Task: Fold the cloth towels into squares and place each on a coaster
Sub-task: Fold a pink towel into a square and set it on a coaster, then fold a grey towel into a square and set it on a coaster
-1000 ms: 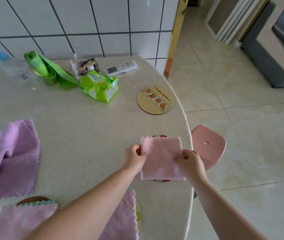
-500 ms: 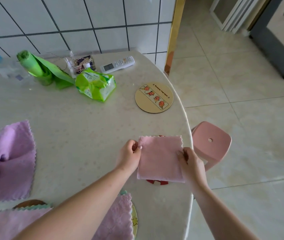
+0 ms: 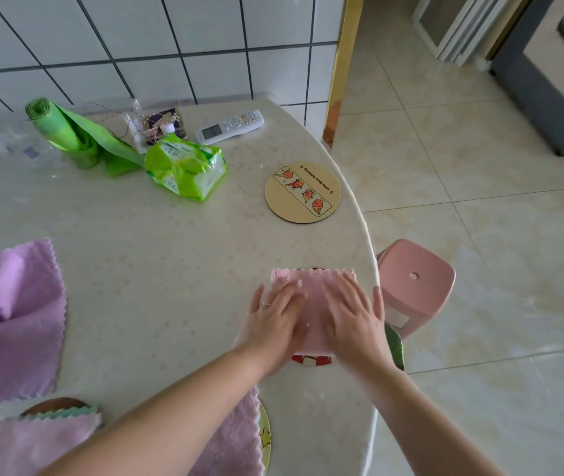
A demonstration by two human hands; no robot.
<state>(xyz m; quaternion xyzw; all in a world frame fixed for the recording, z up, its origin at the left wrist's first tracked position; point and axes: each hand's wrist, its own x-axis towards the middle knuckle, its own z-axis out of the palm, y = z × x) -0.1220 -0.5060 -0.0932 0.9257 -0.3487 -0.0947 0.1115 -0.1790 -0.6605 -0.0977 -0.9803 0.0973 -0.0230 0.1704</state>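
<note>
Unfolded purple towel (image 3: pixel 12 321) lay well left of both hands, nearer the left. Left hand (image 3: pixel 272 321) and right hand (image 3: pixel 354 317), fingers straight and flat, pressed the folded pink towel (image 3: pixel 311 286) onto a red coaster (image 3: pixel 313 360), mostly hidden beneath. Bare round coaster (image 3: pixel 302 192) lay beyond, toward the wall.

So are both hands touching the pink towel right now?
Touching. The head view shows the left hand and right hand lying flat, fingers straight, on top of the pink towel, pressing it down.
</note>
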